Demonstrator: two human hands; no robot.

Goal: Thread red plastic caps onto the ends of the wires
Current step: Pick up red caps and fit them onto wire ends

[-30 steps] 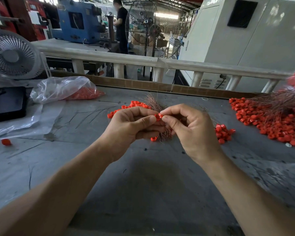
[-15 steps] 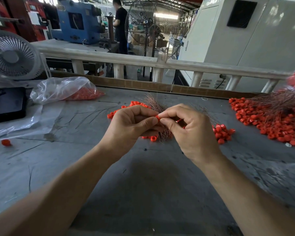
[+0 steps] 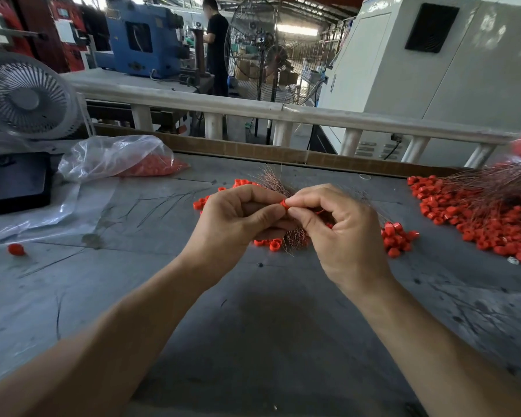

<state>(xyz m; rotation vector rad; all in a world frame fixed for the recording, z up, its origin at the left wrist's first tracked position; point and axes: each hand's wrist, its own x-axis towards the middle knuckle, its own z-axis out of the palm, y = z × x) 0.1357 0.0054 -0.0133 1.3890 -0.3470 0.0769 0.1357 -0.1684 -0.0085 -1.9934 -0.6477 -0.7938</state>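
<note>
Above the grey worktable (image 3: 253,341), my left hand (image 3: 238,224) and right hand (image 3: 340,233) pinch one small red plastic cap (image 3: 284,203); capped copper wires (image 3: 494,188) heap at right, loose caps (image 3: 399,239) remain.

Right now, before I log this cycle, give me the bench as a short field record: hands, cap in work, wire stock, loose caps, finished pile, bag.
left hand: fingers curled, pinching the cap
right hand: fingertips pinching the same cap
cap in work: red, held between both hands above the table
wire bundle: behind and under the hands, partly hidden
loose caps: small heap right of the hands
capped wires pile: far right
plastic bag: far left, holds red caps
stray cap: alone near left edge
</note>
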